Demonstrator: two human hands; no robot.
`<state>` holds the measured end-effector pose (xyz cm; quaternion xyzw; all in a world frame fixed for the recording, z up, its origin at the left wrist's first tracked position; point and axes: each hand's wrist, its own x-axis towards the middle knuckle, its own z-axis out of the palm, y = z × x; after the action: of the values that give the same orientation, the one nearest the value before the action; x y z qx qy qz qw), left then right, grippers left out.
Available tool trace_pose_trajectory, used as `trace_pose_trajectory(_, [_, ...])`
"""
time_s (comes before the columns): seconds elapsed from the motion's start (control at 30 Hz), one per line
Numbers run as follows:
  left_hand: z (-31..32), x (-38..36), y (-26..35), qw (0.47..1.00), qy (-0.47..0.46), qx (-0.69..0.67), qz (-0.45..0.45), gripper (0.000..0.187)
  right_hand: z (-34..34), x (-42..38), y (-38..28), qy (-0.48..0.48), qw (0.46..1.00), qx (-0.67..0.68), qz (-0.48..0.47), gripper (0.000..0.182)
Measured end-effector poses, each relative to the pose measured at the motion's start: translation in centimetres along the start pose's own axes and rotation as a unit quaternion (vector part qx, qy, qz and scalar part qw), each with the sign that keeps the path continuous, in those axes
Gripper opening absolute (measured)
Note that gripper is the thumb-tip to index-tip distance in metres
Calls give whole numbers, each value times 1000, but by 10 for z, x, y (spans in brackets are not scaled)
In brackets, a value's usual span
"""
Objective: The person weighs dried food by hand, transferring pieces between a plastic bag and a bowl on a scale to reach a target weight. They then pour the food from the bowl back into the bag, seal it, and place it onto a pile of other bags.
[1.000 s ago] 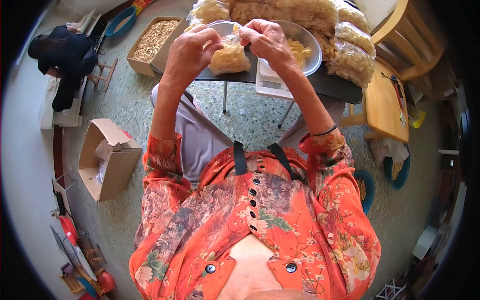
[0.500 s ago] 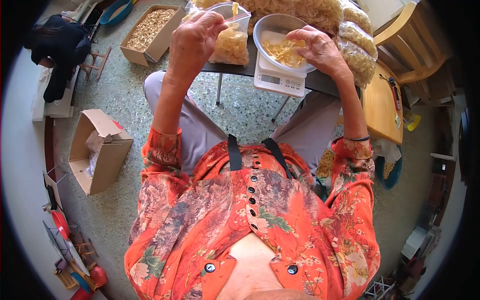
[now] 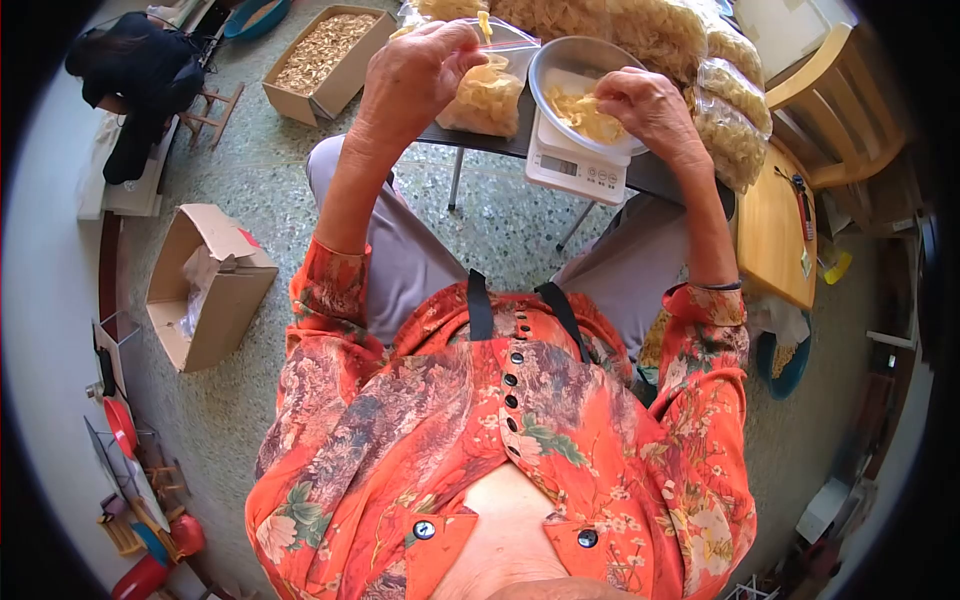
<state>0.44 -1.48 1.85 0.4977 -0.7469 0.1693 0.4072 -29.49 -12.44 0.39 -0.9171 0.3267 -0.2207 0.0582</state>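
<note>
My left hand (image 3: 425,80) is closed on the top edge of a clear zip bag (image 3: 487,97), which stands on the dark table partly filled with pale yellow dried flakes. Beside the bag, a translucent bowl (image 3: 548,75) rests on a white digital scale (image 3: 575,170) and holds more yellow flakes (image 3: 587,113). My right hand (image 3: 645,108) is over the bowl's right side, its fingers pinched together at the flakes; whatever lies between the fingertips is too small to make out.
Filled bags (image 3: 730,125) are piled behind and right of the bowl. A wooden chair (image 3: 840,110) is at right. Open cardboard boxes (image 3: 235,310) (image 3: 350,85) stand on the floor at left. Another person (image 3: 140,75) is at upper left.
The fingers of my right hand have closed together over the bowl. The whole view has shifted, so the table things appear slightly farther right and lower. My left hand still holds the bag's top.
</note>
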Motion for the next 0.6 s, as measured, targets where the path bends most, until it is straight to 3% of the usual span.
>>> trace_pose_trajectory(0.07, [-1,-1,-2,989,-29,-120,-82,12,-12,-3,0,20,998,49,15,14])
trace_pose_trajectory(0.1, [0,-1,-2,989,-26,-121,-79,12,-15,-3,-1,22,999,46,14,14])
trace_pose_trajectory(0.17, [1,-3,1,978,-21,-180,-101,8,-21,-5,-1,59,979,162,111,14])
trace_pose_trajectory(0.4, [1,-5,9,980,3,-184,-80,9,-24,-6,8,90,925,340,146,20])
trace_pose_trajectory(0.53, [-1,-5,13,980,4,-183,-85,10,-19,-5,12,50,956,251,140,21])
trace_pose_trajectory(0.6, [1,-4,13,979,6,-187,-82,10,-18,-7,10,66,949,271,147,20])
